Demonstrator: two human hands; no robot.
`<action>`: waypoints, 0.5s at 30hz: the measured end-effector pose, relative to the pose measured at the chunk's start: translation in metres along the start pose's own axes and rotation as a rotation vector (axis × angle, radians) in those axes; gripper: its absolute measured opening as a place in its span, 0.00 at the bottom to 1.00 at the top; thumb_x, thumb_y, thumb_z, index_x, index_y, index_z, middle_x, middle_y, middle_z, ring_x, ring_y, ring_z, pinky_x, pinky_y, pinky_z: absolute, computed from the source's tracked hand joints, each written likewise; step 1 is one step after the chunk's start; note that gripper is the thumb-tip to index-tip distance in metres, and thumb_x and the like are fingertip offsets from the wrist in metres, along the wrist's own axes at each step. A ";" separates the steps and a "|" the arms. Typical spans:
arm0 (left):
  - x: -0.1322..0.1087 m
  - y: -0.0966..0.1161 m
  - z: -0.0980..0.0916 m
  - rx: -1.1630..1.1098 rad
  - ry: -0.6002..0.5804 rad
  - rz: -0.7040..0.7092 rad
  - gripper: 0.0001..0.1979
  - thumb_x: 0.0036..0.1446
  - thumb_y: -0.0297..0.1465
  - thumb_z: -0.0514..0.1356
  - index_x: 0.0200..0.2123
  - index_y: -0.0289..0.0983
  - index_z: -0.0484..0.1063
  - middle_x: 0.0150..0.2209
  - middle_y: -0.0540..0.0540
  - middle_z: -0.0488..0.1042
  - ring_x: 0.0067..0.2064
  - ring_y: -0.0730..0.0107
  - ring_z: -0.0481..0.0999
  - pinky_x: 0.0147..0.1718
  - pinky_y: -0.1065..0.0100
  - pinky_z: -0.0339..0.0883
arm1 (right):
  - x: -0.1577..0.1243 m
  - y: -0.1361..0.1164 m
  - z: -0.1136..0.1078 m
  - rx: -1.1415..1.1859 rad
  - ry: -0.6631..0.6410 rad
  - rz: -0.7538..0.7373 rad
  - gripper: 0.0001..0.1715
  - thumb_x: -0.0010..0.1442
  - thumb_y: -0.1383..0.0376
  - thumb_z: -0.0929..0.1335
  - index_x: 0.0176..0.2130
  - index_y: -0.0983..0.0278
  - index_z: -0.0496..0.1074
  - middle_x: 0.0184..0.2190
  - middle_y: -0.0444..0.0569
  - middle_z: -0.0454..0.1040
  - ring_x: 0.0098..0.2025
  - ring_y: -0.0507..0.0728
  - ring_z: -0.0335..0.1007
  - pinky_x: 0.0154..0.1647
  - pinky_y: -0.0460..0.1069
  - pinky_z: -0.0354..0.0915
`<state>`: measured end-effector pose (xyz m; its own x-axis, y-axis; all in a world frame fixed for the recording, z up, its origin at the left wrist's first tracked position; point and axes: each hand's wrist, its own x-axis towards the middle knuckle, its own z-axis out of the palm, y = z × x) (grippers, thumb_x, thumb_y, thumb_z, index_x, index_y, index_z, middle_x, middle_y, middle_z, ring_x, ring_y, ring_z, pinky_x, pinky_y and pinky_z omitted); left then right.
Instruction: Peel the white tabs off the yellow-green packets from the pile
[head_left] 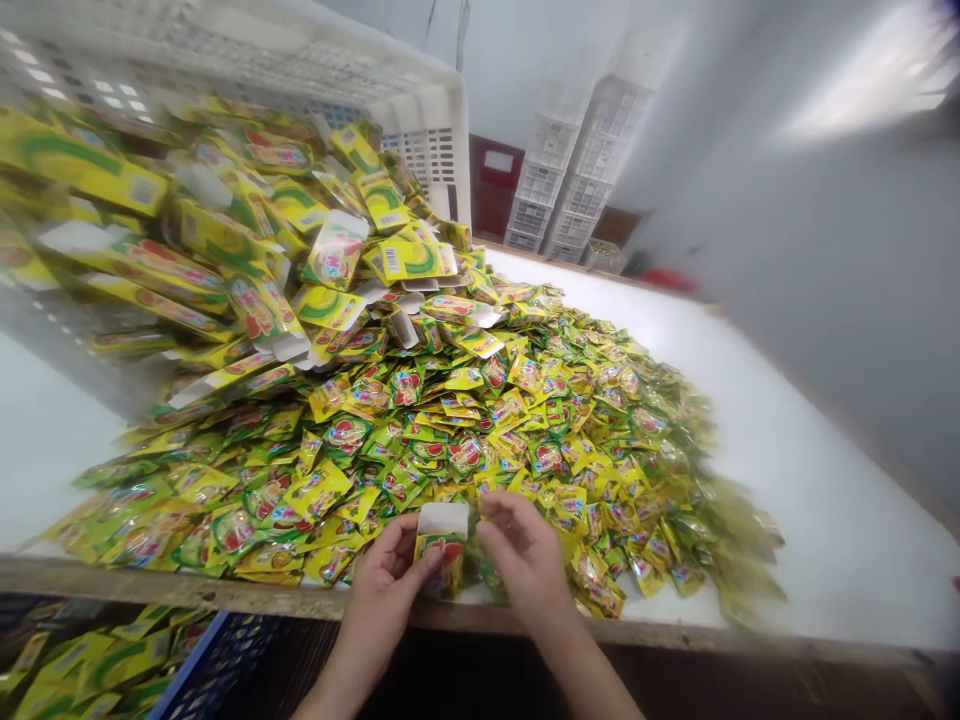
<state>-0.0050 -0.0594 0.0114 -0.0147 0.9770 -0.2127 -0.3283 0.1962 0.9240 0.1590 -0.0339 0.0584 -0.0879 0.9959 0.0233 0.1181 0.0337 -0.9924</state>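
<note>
My left hand (390, 570) is closed around a small yellow and green carton (442, 552) with red fruit printed on it. The carton's white top flap stands up at its open end. Just to the right, my right hand (525, 555) has its fingers curled in, with a blurred green packet (486, 572) by its thumb, beside the carton. Beyond both hands spreads a wide heap of shiny yellow and green packets (465, 450), several with red fruit pictures.
At the left a tipped white plastic crate (427, 100) spills open-flapped yellow cartons (322, 250) onto the heap. The white table (810, 500) has a worn front edge. Below it sits a blue crate (191, 665) with yellow-green cartons. Stacked white crates (570, 185) stand beyond the table.
</note>
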 end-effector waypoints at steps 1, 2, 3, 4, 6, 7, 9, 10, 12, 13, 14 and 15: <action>-0.001 0.000 -0.001 0.012 -0.014 -0.012 0.17 0.53 0.35 0.67 0.47 0.41 0.74 0.47 0.46 0.79 0.49 0.59 0.77 0.46 0.66 0.71 | -0.001 0.004 0.003 0.121 0.015 0.103 0.13 0.58 0.61 0.71 0.44 0.60 0.75 0.35 0.48 0.73 0.31 0.53 0.69 0.26 0.47 0.67; -0.001 0.000 -0.003 0.031 -0.025 -0.020 0.18 0.54 0.36 0.67 0.48 0.42 0.74 0.48 0.46 0.79 0.50 0.59 0.76 0.48 0.66 0.69 | -0.002 0.008 0.005 0.222 0.004 0.188 0.13 0.56 0.59 0.72 0.41 0.62 0.75 0.31 0.46 0.73 0.25 0.51 0.66 0.21 0.45 0.64; -0.002 0.001 -0.005 0.049 -0.025 -0.030 0.17 0.56 0.37 0.65 0.49 0.42 0.75 0.49 0.46 0.79 0.52 0.58 0.75 0.50 0.65 0.68 | -0.003 0.012 0.008 0.297 -0.019 0.248 0.13 0.55 0.58 0.73 0.38 0.63 0.76 0.28 0.44 0.72 0.22 0.49 0.63 0.19 0.44 0.62; -0.004 0.002 -0.007 0.061 -0.021 -0.043 0.16 0.58 0.38 0.63 0.49 0.42 0.76 0.50 0.46 0.78 0.53 0.58 0.74 0.53 0.65 0.66 | -0.002 0.014 0.009 0.345 -0.043 0.284 0.13 0.53 0.58 0.74 0.35 0.64 0.76 0.25 0.43 0.71 0.20 0.48 0.60 0.18 0.44 0.61; -0.006 0.009 -0.010 0.071 -0.042 -0.084 0.15 0.60 0.39 0.60 0.48 0.42 0.78 0.50 0.46 0.78 0.55 0.58 0.72 0.56 0.63 0.62 | 0.000 0.016 0.011 0.367 -0.080 0.334 0.12 0.50 0.60 0.74 0.34 0.65 0.76 0.23 0.41 0.70 0.19 0.47 0.58 0.17 0.43 0.59; -0.007 0.013 -0.011 0.080 -0.071 -0.100 0.15 0.61 0.39 0.60 0.47 0.42 0.79 0.49 0.46 0.79 0.55 0.57 0.72 0.56 0.63 0.62 | 0.002 0.015 0.011 0.358 -0.103 0.371 0.12 0.48 0.63 0.75 0.34 0.65 0.76 0.22 0.41 0.70 0.18 0.46 0.56 0.16 0.42 0.56; -0.007 0.023 -0.013 0.143 -0.144 -0.095 0.14 0.59 0.39 0.61 0.46 0.42 0.79 0.48 0.46 0.79 0.53 0.57 0.73 0.55 0.64 0.63 | 0.006 0.011 0.010 0.340 -0.157 0.461 0.11 0.45 0.67 0.74 0.33 0.65 0.76 0.22 0.40 0.70 0.16 0.44 0.51 0.13 0.40 0.49; -0.007 0.028 -0.014 0.194 -0.163 -0.066 0.13 0.59 0.38 0.62 0.45 0.43 0.80 0.47 0.46 0.80 0.52 0.57 0.73 0.54 0.64 0.63 | 0.008 0.008 0.009 0.337 -0.177 0.497 0.10 0.44 0.68 0.73 0.32 0.65 0.76 0.22 0.39 0.70 0.16 0.43 0.49 0.13 0.40 0.46; -0.005 0.035 -0.018 0.285 -0.164 0.003 0.11 0.57 0.38 0.64 0.43 0.44 0.81 0.45 0.46 0.80 0.50 0.58 0.74 0.52 0.66 0.64 | 0.009 0.004 0.008 0.352 -0.197 0.523 0.10 0.43 0.69 0.74 0.32 0.66 0.76 0.23 0.40 0.71 0.16 0.42 0.48 0.13 0.40 0.44; -0.003 0.037 -0.020 0.302 -0.155 0.019 0.11 0.55 0.37 0.65 0.41 0.43 0.81 0.44 0.46 0.80 0.49 0.58 0.75 0.51 0.66 0.65 | 0.009 0.003 0.008 0.363 -0.212 0.518 0.11 0.43 0.68 0.74 0.32 0.66 0.77 0.23 0.40 0.71 0.15 0.42 0.49 0.13 0.40 0.46; -0.002 0.038 -0.022 0.291 -0.144 0.011 0.10 0.54 0.37 0.66 0.40 0.43 0.82 0.43 0.46 0.81 0.49 0.57 0.75 0.51 0.66 0.65 | 0.009 0.002 0.008 0.375 -0.234 0.504 0.12 0.43 0.67 0.75 0.33 0.66 0.77 0.23 0.41 0.72 0.15 0.43 0.51 0.13 0.40 0.49; -0.001 0.038 -0.024 0.254 -0.131 -0.017 0.10 0.53 0.37 0.67 0.39 0.42 0.82 0.43 0.46 0.81 0.49 0.57 0.75 0.50 0.66 0.65 | 0.008 0.002 0.009 0.394 -0.258 0.484 0.13 0.44 0.65 0.76 0.34 0.66 0.78 0.24 0.41 0.73 0.15 0.43 0.53 0.14 0.40 0.52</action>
<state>-0.0399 -0.0543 0.0395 0.1160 0.9727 -0.2011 -0.0798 0.2109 0.9742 0.1497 -0.0266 0.0551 -0.3552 0.8370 -0.4162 -0.1615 -0.4935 -0.8546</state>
